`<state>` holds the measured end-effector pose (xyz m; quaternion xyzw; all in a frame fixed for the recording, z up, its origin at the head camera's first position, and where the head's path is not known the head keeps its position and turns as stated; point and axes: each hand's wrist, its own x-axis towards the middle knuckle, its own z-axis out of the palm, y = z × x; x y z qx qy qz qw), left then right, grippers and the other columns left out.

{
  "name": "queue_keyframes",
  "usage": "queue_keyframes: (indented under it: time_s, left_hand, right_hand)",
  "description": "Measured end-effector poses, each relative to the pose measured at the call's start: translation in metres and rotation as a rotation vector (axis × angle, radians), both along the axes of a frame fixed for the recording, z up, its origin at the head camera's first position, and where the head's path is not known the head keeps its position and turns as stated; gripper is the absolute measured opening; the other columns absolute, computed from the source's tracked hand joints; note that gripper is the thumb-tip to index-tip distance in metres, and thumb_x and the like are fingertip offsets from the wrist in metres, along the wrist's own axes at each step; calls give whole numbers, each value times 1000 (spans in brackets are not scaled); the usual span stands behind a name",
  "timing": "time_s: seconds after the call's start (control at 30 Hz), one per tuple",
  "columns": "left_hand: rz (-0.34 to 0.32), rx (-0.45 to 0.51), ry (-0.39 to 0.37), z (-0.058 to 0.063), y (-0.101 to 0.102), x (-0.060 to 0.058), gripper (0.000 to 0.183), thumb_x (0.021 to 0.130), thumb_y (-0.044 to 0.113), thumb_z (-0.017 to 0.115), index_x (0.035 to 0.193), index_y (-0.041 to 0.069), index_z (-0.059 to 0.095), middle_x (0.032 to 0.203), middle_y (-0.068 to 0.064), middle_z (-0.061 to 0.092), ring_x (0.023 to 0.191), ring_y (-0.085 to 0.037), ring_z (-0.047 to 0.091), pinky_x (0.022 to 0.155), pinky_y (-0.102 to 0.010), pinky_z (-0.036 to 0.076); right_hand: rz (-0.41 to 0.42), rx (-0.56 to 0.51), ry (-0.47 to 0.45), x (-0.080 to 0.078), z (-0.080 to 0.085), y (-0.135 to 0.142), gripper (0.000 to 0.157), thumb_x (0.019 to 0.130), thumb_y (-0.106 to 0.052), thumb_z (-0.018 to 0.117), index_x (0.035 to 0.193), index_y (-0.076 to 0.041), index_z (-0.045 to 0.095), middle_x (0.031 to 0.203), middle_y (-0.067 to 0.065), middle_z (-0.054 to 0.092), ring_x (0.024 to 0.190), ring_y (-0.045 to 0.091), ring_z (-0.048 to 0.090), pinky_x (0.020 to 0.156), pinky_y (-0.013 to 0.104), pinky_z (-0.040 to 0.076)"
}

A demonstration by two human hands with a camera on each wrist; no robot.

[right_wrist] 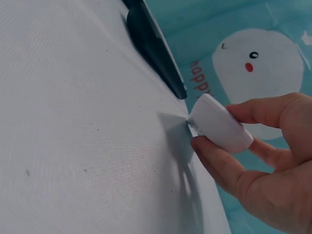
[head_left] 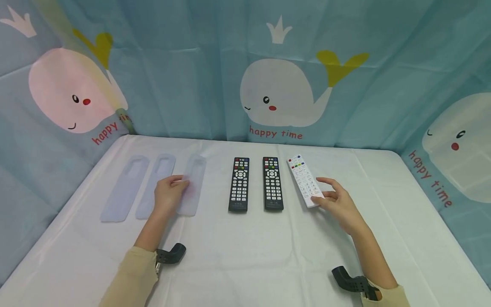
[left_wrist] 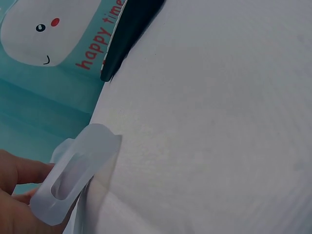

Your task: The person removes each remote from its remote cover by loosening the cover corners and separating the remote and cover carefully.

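My left hand [head_left: 168,194] pinches the side edge of a translucent silicone remote cover [head_left: 195,185], the rightmost of three. In the left wrist view this cover [left_wrist: 92,151] shows an oval opening at its near end, with the fingers [left_wrist: 27,170] behind it. On the right, a white remote control [head_left: 305,182] with coloured buttons is tilted, its lower end held between the thumb and fingers of my right hand [head_left: 339,207]. The right wrist view shows that smooth white end [right_wrist: 222,126] of the remote raised over the cloth, casting a shadow.
Two more translucent covers [head_left: 125,187] [head_left: 156,187] lie left of my left hand. Between the hands two black remotes [head_left: 239,184] [head_left: 272,183] lie side by side on the white tablecloth [head_left: 238,256]. A blue whale-print curtain [head_left: 215,85] closes off the table's back and sides.
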<state>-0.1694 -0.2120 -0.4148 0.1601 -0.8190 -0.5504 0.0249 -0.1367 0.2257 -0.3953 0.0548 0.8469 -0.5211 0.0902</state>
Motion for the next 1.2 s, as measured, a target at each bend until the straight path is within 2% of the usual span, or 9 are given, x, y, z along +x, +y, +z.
queue_keyframes:
  time_s: [0.13, 0.3, 0.4, 0.6, 0.7, 0.8, 0.93, 1.03, 1.2]
  left_hand:
    - [10, -27, -7, -1, -2, -1, 43, 100, 12, 70, 136, -10, 64, 116, -20, 78, 87, -2, 64, 75, -16, 48]
    - [2, -48, -25, 0, -4, -2, 46, 100, 13, 70, 140, -8, 62, 126, -26, 72, 108, -25, 68, 89, -34, 56]
    - [-7, -47, -30, 1, -6, -2, 47, 100, 13, 70, 141, -8, 61, 130, -29, 69, 117, -34, 66, 93, -41, 56]
    - [-23, -60, -45, 5, -9, -1, 46, 101, 12, 67, 142, -7, 60, 135, -31, 65, 126, -39, 63, 101, -44, 54]
    - [-38, -78, -52, 7, -12, -1, 45, 101, 12, 66, 142, -7, 60, 137, -31, 65, 129, -40, 62, 102, -40, 54]
    - [-54, -95, -56, 7, -15, -1, 45, 101, 11, 67, 141, -8, 61, 136, -31, 65, 130, -41, 61, 93, -27, 55]
    - [-54, -98, -52, 8, -16, 0, 43, 100, 9, 68, 139, -9, 62, 134, -31, 66, 129, -40, 62, 78, -12, 50]
    - [-52, -95, -44, 9, -16, 1, 42, 99, 6, 68, 137, -10, 63, 133, -31, 67, 128, -41, 63, 76, -9, 48]
    - [-60, -92, -35, 9, -17, 2, 41, 99, 5, 68, 137, -12, 63, 133, -31, 67, 127, -42, 64, 78, -10, 51]
  right_hand:
    - [25, 27, 18, -1, -3, -1, 67, 98, -10, 73, 158, -12, 45, 138, 28, 55, 114, 31, 62, 83, 24, 53]
    - [34, 51, 20, -1, -5, -2, 66, 95, -10, 75, 155, -12, 49, 139, 30, 56, 116, 36, 62, 82, 26, 53]
    - [31, 52, 22, -1, -6, -2, 65, 95, -10, 76, 154, -12, 50, 138, 30, 57, 115, 35, 63, 81, 26, 54]
    - [21, 82, 14, -1, -8, -5, 65, 95, -15, 79, 153, -11, 51, 129, 28, 65, 103, 26, 68, 79, 24, 56]
    - [26, 96, -3, -2, -8, -6, 65, 95, -17, 79, 153, -11, 51, 124, 27, 68, 97, 23, 69, 79, 25, 55]
    - [30, 116, -9, -2, -8, -8, 65, 95, -17, 79, 153, -11, 50, 121, 26, 68, 94, 22, 68, 79, 27, 53]
    - [33, 137, 4, -1, -8, -9, 64, 95, -16, 79, 152, -11, 51, 119, 25, 68, 93, 23, 67, 78, 27, 54]
    - [41, 136, 16, 0, -7, -9, 65, 95, -15, 79, 152, -10, 50, 116, 25, 69, 92, 23, 67, 76, 26, 56]
    - [32, 157, 18, 3, -6, -10, 64, 95, -15, 79, 152, -10, 51, 116, 24, 70, 94, 23, 68, 75, 25, 56]
